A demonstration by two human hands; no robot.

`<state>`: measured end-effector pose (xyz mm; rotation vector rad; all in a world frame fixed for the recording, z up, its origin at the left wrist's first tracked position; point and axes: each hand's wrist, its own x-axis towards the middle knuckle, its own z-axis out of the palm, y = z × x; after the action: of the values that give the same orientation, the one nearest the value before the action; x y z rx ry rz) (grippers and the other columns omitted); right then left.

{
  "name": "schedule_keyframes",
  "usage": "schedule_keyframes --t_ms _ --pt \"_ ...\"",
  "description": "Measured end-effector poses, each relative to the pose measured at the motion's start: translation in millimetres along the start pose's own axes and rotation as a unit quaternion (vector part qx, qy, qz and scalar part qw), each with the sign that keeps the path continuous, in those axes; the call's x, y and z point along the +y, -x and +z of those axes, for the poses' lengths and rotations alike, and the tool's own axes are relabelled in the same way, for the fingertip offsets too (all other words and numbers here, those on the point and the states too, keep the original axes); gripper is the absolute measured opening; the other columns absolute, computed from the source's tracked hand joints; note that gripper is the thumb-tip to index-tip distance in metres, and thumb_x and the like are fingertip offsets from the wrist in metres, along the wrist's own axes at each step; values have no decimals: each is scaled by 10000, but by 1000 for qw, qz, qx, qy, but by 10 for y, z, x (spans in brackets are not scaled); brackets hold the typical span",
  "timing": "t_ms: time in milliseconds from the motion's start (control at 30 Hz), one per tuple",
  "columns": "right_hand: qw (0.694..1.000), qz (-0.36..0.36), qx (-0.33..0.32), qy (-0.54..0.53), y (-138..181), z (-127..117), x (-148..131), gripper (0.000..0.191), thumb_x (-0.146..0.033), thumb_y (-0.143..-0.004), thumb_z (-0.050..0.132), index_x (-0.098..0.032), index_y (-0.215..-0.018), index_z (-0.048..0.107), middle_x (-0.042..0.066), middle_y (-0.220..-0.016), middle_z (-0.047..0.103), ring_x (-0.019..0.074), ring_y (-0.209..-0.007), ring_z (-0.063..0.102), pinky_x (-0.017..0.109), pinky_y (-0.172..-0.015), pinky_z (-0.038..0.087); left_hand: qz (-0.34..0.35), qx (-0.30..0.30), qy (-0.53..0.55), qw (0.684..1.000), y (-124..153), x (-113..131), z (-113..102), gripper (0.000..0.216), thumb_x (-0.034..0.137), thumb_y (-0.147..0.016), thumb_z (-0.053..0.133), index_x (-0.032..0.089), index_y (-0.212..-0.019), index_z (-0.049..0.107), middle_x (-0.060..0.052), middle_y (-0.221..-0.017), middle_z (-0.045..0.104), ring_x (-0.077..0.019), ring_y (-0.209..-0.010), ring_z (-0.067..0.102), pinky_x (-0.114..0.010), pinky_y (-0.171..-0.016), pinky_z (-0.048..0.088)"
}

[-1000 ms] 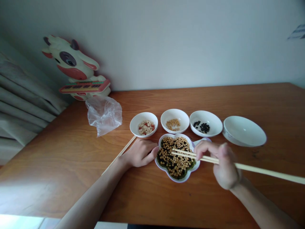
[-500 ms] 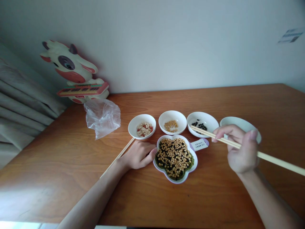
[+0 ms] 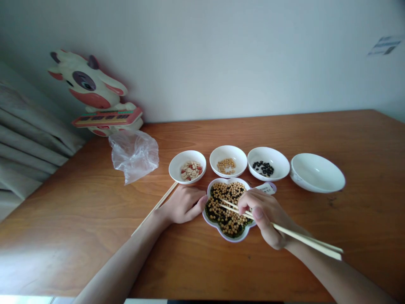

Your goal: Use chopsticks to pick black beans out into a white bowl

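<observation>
A flower-shaped white dish (image 3: 212, 223) full of mixed yellow, black and green beans sits on the wooden table (image 3: 79, 211). My left hand (image 3: 183, 204) rests curled on the table with its thumb against the dish's left rim. My right hand (image 3: 265, 217) is closed on a pair of chopsticks (image 3: 300, 237), whose tips lie in the beans. Behind the dish stands a row of small white bowls: one with pale and red seeds (image 3: 187, 167), one with yellow beans (image 3: 228, 161), one with black beans (image 3: 268, 164), and one with nothing in it (image 3: 317, 173).
A single loose chopstick (image 3: 158, 204) lies on the table under my left wrist. A crumpled clear plastic bag (image 3: 134, 154) lies at the back left, with a cow-shaped toy keyboard (image 3: 95, 101) against the wall behind it. A small label (image 3: 265, 188) sits by the dish.
My right hand has moved the chopsticks from over the black-bean bowl back down into the flower-shaped dish. My left hand has stayed at the dish's rim.
</observation>
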<state>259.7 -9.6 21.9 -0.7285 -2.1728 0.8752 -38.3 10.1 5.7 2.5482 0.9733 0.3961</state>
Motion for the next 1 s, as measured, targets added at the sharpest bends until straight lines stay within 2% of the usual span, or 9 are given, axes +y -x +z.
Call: schedule_keyframes --t_ms 200,433,533,700,867,1000 --pt "1000 2 5 -9 -20 32 15 568 -566 -1112 187 -216 -888 574 50 -813 624 225 -785 568 391 -777 415 -5 -5 2 1000 5 -16 9 426 339 -1115 297 191 -774 505 -43 -798 664 -161 -681 551 -316 -711 396" --pt "1000 -15 16 -21 -28 34 -9 494 -465 -1131 231 -210 -875 568 36 -799 615 200 -764 562 366 -773 410 -5 -2 -5 1000 17 -29 27 412 334 -1110 309 193 -767 488 -38 -777 648 -160 -674 537 -319 -701 379" --pt "999 -19 20 -24 -21 31 -2 513 -476 -1132 222 -208 -864 568 37 -792 614 199 -758 562 365 -766 410 -7 0 -8 1000 16 -27 32 411 337 -1111 306 195 -762 469 -34 -760 634 -159 -664 526 -319 -694 368" --pt "999 5 20 -30 -3 22 -4 592 -587 -1108 199 -210 -848 573 41 -788 622 207 -757 567 370 -750 410 -2 -4 -8 1000 11 -7 16 420 343 -1115 287 195 -768 471 -37 -779 645 -163 -679 538 -317 -705 371" --pt "995 57 53 -67 8 50 -26 629 -620 -1099 171 -216 -837 575 27 -776 600 193 -717 553 358 -689 397 0 -6 -9 1000 4 -14 12 414 338 -1115 288 195 -771 468 -33 -775 640 -161 -673 540 -313 -699 368" --pt "994 69 63 -59 -4 92 -17 637 -629 -1099 161 -222 -841 577 21 -779 603 194 -727 560 364 -694 398 5 -4 -7 1000 3 -20 14 412 332 -1116 282 195 -773 464 -32 -770 632 -157 -662 532 -314 -699 366"
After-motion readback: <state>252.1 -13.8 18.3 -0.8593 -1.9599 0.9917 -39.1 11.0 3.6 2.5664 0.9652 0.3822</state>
